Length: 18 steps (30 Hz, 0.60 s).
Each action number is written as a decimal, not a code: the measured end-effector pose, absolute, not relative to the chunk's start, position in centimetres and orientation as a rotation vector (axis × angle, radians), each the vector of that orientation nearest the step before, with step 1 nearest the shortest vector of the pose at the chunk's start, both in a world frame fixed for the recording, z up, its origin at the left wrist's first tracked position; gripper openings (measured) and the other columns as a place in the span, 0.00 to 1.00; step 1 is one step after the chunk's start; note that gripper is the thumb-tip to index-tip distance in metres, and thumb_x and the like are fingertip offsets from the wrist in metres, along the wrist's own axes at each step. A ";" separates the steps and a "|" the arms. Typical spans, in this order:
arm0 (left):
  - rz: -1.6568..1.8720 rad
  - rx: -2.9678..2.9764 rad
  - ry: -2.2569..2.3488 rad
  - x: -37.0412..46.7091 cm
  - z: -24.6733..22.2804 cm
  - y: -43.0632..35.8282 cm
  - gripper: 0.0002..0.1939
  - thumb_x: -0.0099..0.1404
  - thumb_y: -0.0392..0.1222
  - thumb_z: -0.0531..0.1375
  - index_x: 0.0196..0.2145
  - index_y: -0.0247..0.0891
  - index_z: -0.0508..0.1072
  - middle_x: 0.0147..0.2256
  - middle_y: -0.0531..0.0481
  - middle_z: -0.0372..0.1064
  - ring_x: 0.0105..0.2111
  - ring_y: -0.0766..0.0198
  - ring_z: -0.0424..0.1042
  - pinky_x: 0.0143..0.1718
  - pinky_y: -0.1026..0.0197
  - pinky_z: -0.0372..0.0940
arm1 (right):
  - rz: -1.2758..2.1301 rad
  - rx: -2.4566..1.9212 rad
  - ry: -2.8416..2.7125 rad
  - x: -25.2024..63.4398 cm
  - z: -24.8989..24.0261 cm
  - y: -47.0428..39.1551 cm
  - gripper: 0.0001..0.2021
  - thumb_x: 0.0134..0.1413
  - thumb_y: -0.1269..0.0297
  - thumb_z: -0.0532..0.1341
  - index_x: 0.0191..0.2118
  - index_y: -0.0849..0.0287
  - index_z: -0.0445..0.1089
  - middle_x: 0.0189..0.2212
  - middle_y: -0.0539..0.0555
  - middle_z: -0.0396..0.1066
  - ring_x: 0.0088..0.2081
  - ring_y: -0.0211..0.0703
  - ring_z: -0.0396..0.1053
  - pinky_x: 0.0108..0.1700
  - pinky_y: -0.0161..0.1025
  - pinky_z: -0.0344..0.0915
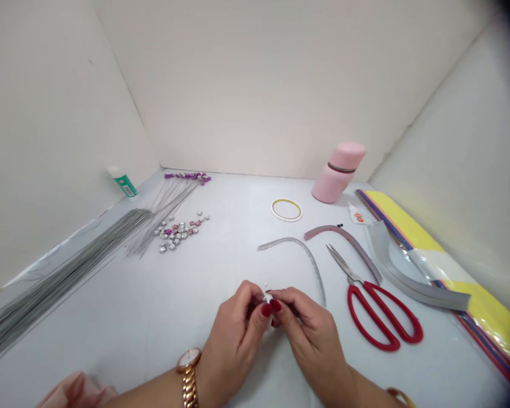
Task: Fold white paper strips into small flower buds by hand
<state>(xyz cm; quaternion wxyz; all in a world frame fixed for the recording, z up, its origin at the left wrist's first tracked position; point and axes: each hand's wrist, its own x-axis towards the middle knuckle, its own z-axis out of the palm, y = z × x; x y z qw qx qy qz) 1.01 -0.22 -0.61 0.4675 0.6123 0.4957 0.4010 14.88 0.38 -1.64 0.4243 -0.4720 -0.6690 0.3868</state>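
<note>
Both hands meet at the lower middle of the head view, above the white table. My left hand (237, 334), with a gold watch on its wrist, pinches a small white piece (267, 297) between thumb and fingers. My right hand (312, 333) grips the same piece from the other side, thumb beside thumb. The fingertips cover much of it, so its full shape is hidden. Beyond the hands, a thin pale strip (295, 240) curves on the table. Red-handled scissors (365, 283) lie right of my right hand, blades partly apart.
Grey wires (68, 266) lie at left, near silver and pink stars (178, 232) and purple-tipped stems (182, 190). A glue stick (125, 184), tape ring (287, 219), pink bottle (338, 174), small glue bottle (357, 215), grey strips (425, 286) and yellow sheets (412, 226) stand or lie farther out.
</note>
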 end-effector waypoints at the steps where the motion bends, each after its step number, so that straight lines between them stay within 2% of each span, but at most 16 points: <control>1: 0.984 1.533 1.216 1.0 -0.6 -0.2 0.10 0.65 0.44 0.47 0.29 0.38 0.60 0.24 0.55 0.61 0.23 0.68 0.59 0.26 0.66 0.55 | 0.981 -1.180 -1.671 14.9 -1.6 0.3 0.07 0.57 0.66 0.52 0.35 0.58 0.66 0.25 0.50 0.67 0.25 0.37 0.66 0.28 0.32 0.63; 11: 0.989 1.547 1.154 1.2 -0.4 -0.4 0.11 0.67 0.40 0.43 0.28 0.39 0.57 0.23 0.55 0.60 0.23 0.68 0.59 0.26 0.67 0.56 | 1.168 -1.131 -1.706 14.8 -2.1 0.2 0.08 0.60 0.64 0.47 0.33 0.57 0.59 0.21 0.47 0.62 0.24 0.36 0.62 0.27 0.31 0.60; 18: 0.943 1.535 1.088 1.0 -0.6 -0.3 0.12 0.67 0.41 0.41 0.27 0.39 0.57 0.23 0.55 0.59 0.23 0.68 0.60 0.28 0.67 0.57 | 1.282 -1.024 -1.781 15.2 -2.0 0.8 0.10 0.60 0.65 0.46 0.30 0.57 0.58 0.21 0.47 0.61 0.24 0.35 0.62 0.29 0.32 0.61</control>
